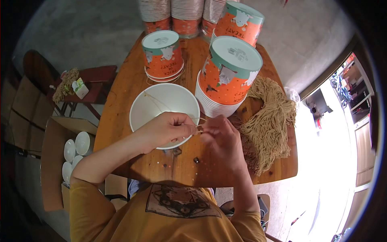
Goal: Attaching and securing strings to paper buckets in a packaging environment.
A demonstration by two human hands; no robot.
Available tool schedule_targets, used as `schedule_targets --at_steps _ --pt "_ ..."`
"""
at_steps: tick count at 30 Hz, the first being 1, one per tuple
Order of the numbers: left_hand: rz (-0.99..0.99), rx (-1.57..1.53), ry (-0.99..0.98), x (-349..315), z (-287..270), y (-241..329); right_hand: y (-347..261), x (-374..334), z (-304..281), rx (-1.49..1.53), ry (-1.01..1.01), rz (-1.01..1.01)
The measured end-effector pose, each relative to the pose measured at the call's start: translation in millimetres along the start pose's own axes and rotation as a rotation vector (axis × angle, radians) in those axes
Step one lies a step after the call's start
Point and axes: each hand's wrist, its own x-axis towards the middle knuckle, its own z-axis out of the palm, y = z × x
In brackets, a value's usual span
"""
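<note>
A paper bucket [142, 109], white inside, stands mouth-up on the wooden table in front of me. One length of thin tan cord [158, 101] lies across its inside. Over the bucket's near right rim, my left hand [171, 128] pinches the cord between thumb and fingertips. Close beside it, my right hand [223, 139] is closed at the cord too, its lower fingers smeared by motion. A small loop of cord shows between the two hands. To the right lies a thick bundle of tan cords [268, 129].
Upside-down orange and green buckets [163, 56] and a taller stack [229, 76] stand beyond the hands. Wrapped bucket stacks [185, 16] line the back of the table [121, 105]. A cardboard box [52, 161] with several white buckets sits left, near a red bench [96, 76].
</note>
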Motion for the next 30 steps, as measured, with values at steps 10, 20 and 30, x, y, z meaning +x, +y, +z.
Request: schedule_targets --at_steps 10,20,30 --pt "-0.006 0.031 -0.035 5 -2 -1 -8 -11 20 -0.196 0.121 -0.162" --pt "-0.131 -0.334 -0.096 3 -5 -1 -8 -18 30 -0.235 0.112 -0.249" --pt "0.284 0.398 0.135 -8 11 2 -13 -9 10 -0.254 0.004 0.027"
